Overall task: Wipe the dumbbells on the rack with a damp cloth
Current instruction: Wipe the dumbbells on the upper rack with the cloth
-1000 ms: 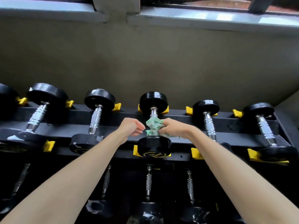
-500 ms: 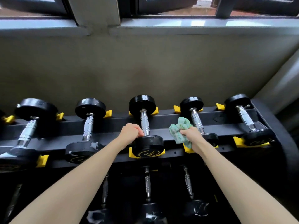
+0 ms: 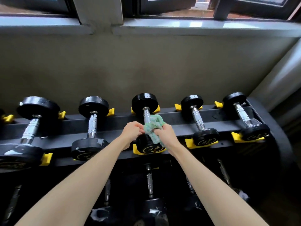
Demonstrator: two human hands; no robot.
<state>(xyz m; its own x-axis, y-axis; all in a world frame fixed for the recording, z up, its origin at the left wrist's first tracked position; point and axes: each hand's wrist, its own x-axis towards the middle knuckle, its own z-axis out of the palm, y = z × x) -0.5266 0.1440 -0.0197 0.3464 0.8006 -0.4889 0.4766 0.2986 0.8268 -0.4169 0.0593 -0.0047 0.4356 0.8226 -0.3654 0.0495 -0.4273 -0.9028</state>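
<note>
A black rack (image 3: 179, 118) carries a row of black dumbbells with chrome handles in yellow cradles. My right hand (image 3: 166, 135) grips a crumpled green cloth (image 3: 154, 128) pressed against the handle and near head of the middle dumbbell (image 3: 145, 103). My left hand (image 3: 132, 132) sits just left of the cloth, its fingertips pinching the cloth's edge over the same dumbbell's near head. Most of that handle's lower part is hidden behind the cloth and hands.
Other dumbbells lie on the top tier to the left (image 3: 93, 115) and to the right (image 3: 197, 118), (image 3: 244, 115). A lower tier holds more dumbbells (image 3: 149, 181). A beige wall (image 3: 146, 66) and window sill (image 3: 195, 25) rise behind the rack.
My right hand brought the cloth back left from beside the neighbouring dumbbell onto the middle dumbbell's handle. My left hand shifted from the near head to the cloth's edge.
</note>
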